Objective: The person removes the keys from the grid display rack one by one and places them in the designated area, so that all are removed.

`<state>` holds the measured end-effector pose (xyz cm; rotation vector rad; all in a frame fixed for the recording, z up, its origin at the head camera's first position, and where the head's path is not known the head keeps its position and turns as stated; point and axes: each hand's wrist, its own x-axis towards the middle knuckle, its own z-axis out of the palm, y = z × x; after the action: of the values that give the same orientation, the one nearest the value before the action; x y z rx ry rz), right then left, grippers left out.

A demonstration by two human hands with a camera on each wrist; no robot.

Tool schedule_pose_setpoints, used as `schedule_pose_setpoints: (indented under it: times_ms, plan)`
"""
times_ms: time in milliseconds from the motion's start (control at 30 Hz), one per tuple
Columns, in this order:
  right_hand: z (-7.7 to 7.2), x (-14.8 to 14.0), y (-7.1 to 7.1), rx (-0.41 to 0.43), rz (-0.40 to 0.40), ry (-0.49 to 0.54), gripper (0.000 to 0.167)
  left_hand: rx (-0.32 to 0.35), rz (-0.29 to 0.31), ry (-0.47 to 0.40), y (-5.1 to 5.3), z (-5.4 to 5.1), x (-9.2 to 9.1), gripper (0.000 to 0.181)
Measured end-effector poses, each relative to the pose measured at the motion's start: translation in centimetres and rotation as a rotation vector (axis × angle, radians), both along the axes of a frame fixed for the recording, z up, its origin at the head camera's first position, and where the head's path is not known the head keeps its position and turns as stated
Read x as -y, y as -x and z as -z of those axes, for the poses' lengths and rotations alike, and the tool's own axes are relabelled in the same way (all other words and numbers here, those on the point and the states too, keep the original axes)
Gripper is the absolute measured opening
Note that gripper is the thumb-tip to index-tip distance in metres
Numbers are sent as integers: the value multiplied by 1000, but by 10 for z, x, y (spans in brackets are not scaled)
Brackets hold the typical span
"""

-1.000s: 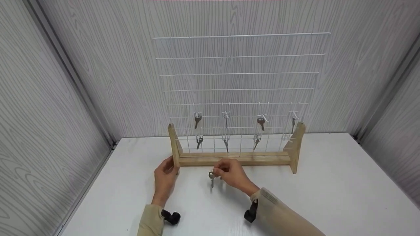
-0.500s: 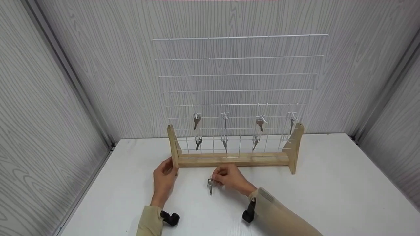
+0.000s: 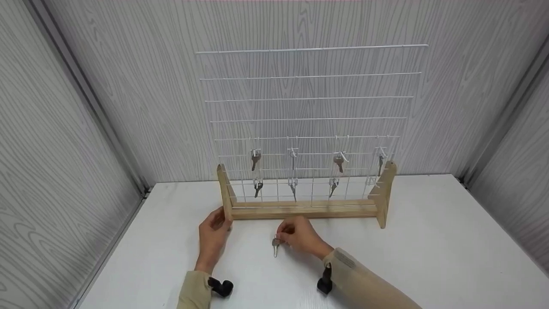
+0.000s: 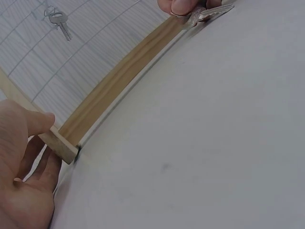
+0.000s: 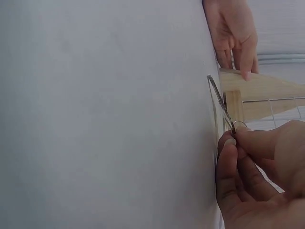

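Note:
In the head view my right hand (image 3: pixel 302 235) pinches a key (image 3: pixel 275 244) by its ring, just in front of the rack's wooden base bar (image 3: pixel 300 211). The right wrist view shows the key (image 5: pixel 221 102) pointing away from the fingertips, with its thin ring (image 5: pixel 240 124) at the thumb. My left hand (image 3: pixel 212 240) grips the foot of the rack's left wooden end piece (image 3: pixel 224 189); in the left wrist view the thumb (image 4: pixel 40 121) lies over that wood. Several keys hang from hooks in two rows on the white wire grid, among them one at upper left (image 3: pixel 256 159).
The rack's right wooden end piece (image 3: pixel 387 193) stands on the white table (image 3: pixel 429 257). Wood-grain panels (image 3: pixel 128 86) rise behind and at both sides. A black wrist camera (image 3: pixel 221 287) is on the left sleeve and another (image 3: pixel 325 283) on the right.
My right hand has moved down, towards the table's front, with the key. My left hand keeps its grip on the rack's left end. The whole head view has shifted slightly.

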<state>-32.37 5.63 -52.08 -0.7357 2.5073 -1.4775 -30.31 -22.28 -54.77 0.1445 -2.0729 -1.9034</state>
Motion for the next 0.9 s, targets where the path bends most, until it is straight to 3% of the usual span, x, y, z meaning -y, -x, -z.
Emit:
schedule_pose_setpoints:
  times_ms: [300, 500, 900]
  plan:
    - [-4, 2, 0, -94, -19, -86, 4, -21, -3, 8, 2, 0, 0, 47]
    - [-5, 4, -2, -90, 5, -119, 4, -19, -4, 10, 2, 0, 0, 47]
    - [-8, 1, -2, -66, 29, -82, 10, -5, 6, -8, 3, -1, 0, 47]
